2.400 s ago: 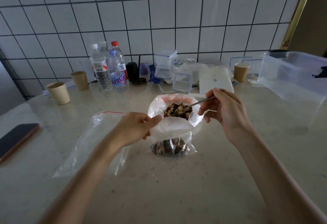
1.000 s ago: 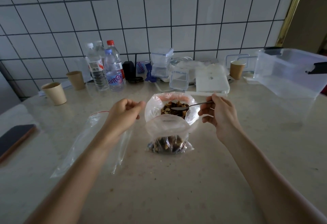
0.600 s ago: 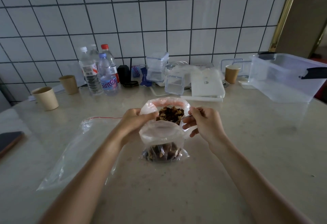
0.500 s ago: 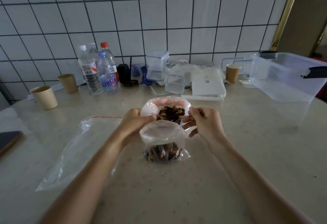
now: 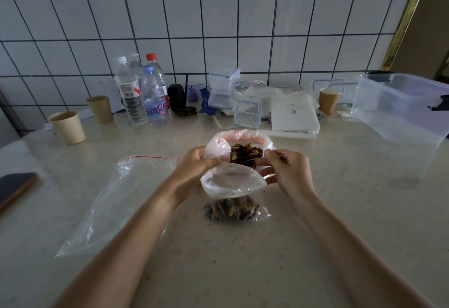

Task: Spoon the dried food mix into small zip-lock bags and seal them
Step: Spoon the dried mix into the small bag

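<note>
A small zip-lock bag (image 5: 233, 182) stands on the counter in the middle, its mouth held wide, with dark dried mix (image 5: 232, 209) in its bottom. Just behind it a larger plastic bag (image 5: 218, 143) holds the supply of dried food mix (image 5: 245, 153). My left hand (image 5: 194, 169) pinches the small bag's left rim. My right hand (image 5: 288, 174) is curled round a thin metal spoon (image 5: 280, 155), most of it hidden in the hand, and its fingertips touch the bag's right rim.
An empty large zip-lock bag (image 5: 116, 198) lies flat to the left, with a phone (image 5: 15, 188) at the left edge. Paper cups (image 5: 68, 128), water bottles (image 5: 145, 93), small clear boxes (image 5: 247, 111) and a big clear tub (image 5: 401, 107) line the back by the tiled wall.
The spoon has left the mix in the larger bag and drawn back into my right hand. Both hands have come together at the small bag's mouth, the left one taking its rim.
</note>
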Motion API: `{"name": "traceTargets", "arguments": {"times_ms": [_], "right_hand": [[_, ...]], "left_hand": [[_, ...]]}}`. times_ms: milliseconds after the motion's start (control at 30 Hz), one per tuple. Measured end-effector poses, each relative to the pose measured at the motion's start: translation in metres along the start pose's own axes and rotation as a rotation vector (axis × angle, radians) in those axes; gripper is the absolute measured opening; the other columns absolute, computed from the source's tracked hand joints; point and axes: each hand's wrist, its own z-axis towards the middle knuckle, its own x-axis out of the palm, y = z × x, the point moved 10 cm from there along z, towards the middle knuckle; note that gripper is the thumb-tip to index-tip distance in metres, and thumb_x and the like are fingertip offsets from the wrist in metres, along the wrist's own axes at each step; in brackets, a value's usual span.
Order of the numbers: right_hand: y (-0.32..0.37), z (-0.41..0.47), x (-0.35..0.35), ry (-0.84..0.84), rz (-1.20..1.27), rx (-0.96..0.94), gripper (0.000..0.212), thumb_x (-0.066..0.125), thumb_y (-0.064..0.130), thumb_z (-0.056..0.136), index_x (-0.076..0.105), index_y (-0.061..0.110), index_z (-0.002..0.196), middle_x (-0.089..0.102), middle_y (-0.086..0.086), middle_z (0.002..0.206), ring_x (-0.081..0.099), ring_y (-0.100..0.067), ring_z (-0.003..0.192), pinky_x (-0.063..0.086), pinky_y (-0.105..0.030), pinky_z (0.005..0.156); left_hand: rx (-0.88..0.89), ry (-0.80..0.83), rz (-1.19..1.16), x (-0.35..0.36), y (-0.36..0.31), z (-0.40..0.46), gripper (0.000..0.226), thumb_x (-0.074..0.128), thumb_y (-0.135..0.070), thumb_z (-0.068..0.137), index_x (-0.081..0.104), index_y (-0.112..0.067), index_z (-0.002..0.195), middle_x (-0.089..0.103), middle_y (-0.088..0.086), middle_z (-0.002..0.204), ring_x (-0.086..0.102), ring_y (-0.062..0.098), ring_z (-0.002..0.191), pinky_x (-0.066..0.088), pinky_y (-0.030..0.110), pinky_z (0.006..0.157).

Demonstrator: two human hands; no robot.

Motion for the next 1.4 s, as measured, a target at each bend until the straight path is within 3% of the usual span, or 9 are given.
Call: {"name": "traceTargets", "arguments": {"times_ms": [167, 300, 667, 933, 1033, 1133, 1200, 1300, 1400], "right_hand": [[0.002, -0.001, 0.008, 0.097, 0.050, 0.040, 0.020, 0.057, 0.016, 0.105, 0.075, 0.010, 0.098, 0.080, -0.002, 0.088, 0.075, -0.017, 0.066, 0.056, -0.028, 0.051], [-0.002, -0.003, 0.010, 0.108, 0.065, 0.097, 0.022, 0.054, 0.014, 0.106, 0.073, 0.015, 0.095, 0.080, -0.005, 0.088, 0.074, -0.019, 0.067, 0.056, -0.030, 0.051], [0.000, -0.004, -0.002, 0.011, 0.236, 0.185, 0.019, 0.050, 0.007, 0.105, 0.067, -0.002, 0.105, 0.076, -0.021, 0.089, 0.070, -0.029, 0.069, 0.051, -0.035, 0.048], [0.008, -0.001, -0.010, -0.027, 0.299, 0.131, 0.024, 0.043, 0.007, 0.107, 0.065, -0.003, 0.107, 0.073, -0.022, 0.087, 0.071, -0.025, 0.064, 0.051, -0.033, 0.044], [0.012, 0.000, -0.013, -0.043, 0.293, 0.111, 0.025, 0.042, 0.007, 0.106, 0.065, -0.003, 0.106, 0.072, -0.021, 0.084, 0.070, -0.026, 0.063, 0.049, -0.033, 0.043], [0.015, -0.002, -0.014, -0.041, 0.326, 0.110, 0.024, 0.041, 0.005, 0.105, 0.063, -0.004, 0.105, 0.071, -0.018, 0.078, 0.069, -0.026, 0.060, 0.047, -0.033, 0.042], [0.016, -0.003, -0.014, -0.037, 0.347, 0.106, 0.024, 0.041, 0.005, 0.105, 0.063, -0.003, 0.103, 0.070, -0.014, 0.070, 0.068, -0.025, 0.056, 0.046, -0.033, 0.042], [0.023, -0.002, -0.018, -0.041, 0.386, 0.068, 0.024, 0.041, 0.005, 0.103, 0.063, 0.000, 0.095, 0.069, -0.011, 0.066, 0.067, -0.025, 0.053, 0.042, -0.033, 0.043], [0.032, -0.001, -0.021, -0.033, 0.450, 0.023, 0.026, 0.042, 0.005, 0.099, 0.063, 0.006, 0.084, 0.066, -0.013, 0.064, 0.065, -0.027, 0.052, 0.040, -0.031, 0.040]], "left_hand": [[-0.009, 0.001, -0.001, 0.001, 0.002, 0.000, 0.034, 0.081, -0.035, 0.088, 0.074, -0.021, 0.117, 0.081, 0.004, 0.103, 0.078, 0.023, 0.095, 0.063, 0.039, 0.086], [-0.008, 0.013, -0.026, 0.003, 0.002, -0.001, 0.033, 0.080, -0.034, 0.089, 0.074, -0.019, 0.118, 0.081, 0.006, 0.104, 0.078, 0.025, 0.097, 0.062, 0.039, 0.087], [-0.023, -0.058, -0.069, 0.000, 0.001, -0.003, 0.034, 0.079, -0.029, 0.090, 0.073, -0.018, 0.122, 0.081, 0.005, 0.102, 0.078, 0.025, 0.096, 0.062, 0.044, 0.092], [0.027, -0.202, -0.047, -0.014, -0.006, -0.005, 0.031, 0.079, -0.032, 0.091, 0.073, -0.020, 0.119, 0.081, -0.002, 0.097, 0.078, 0.016, 0.087, 0.062, 0.029, 0.072], [0.081, -0.322, 0.074, -0.029, -0.018, -0.010, 0.035, 0.086, -0.035, 0.082, 0.071, -0.025, 0.112, 0.077, -0.006, 0.101, 0.075, 0.013, 0.092, 0.061, 0.030, 0.076], [0.126, -0.368, 0.171, -0.036, -0.032, -0.015, 0.042, 0.090, -0.037, 0.077, 0.068, -0.029, 0.112, 0.072, -0.013, 0.105, 0.068, 0.004, 0.096, 0.053, 0.018, 0.070], [0.137, -0.394, 0.192, -0.042, -0.037, -0.019, 0.041, 0.088, -0.037, 0.079, 0.069, -0.026, 0.114, 0.071, -0.011, 0.108, 0.067, 0.004, 0.099, 0.052, 0.020, 0.077], [0.178, -0.423, 0.249, -0.050, -0.044, -0.029, 0.029, 0.084, -0.035, 0.085, 0.071, -0.025, 0.109, 0.072, -0.009, 0.108, 0.066, 0.007, 0.102, 0.052, 0.028, 0.092], [0.308, -0.465, 0.407, -0.054, -0.062, -0.049, 0.009, 0.076, -0.031, 0.093, 0.072, -0.025, 0.098, 0.073, -0.014, 0.095, 0.067, 0.002, 0.089, 0.049, 0.018, 0.082]]}}
